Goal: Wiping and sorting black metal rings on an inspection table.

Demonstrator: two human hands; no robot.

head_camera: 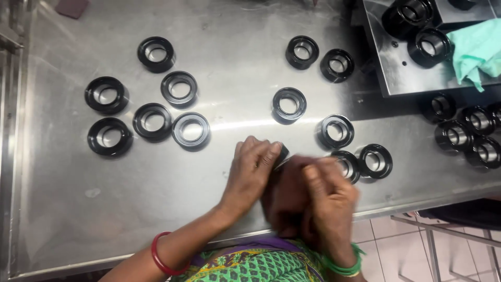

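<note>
My left hand (250, 172) is curled around a black ring-shaped part (282, 153), of which only an edge shows between the fingers. My right hand (326, 196) is blurred, its fingers bent close against the same part from the right; what it holds is hidden. Both hands work over the near middle of a steel table (219, 94). Just right of them lie two black rings (376, 161) side by side.
Several black rings lie scattered on the table: a group at left (151, 121), others at centre (289, 103) and top (302, 51). A metal block (407, 73) with rings and a green cloth (477, 52) sits top right. More rings (469, 133) cluster at right.
</note>
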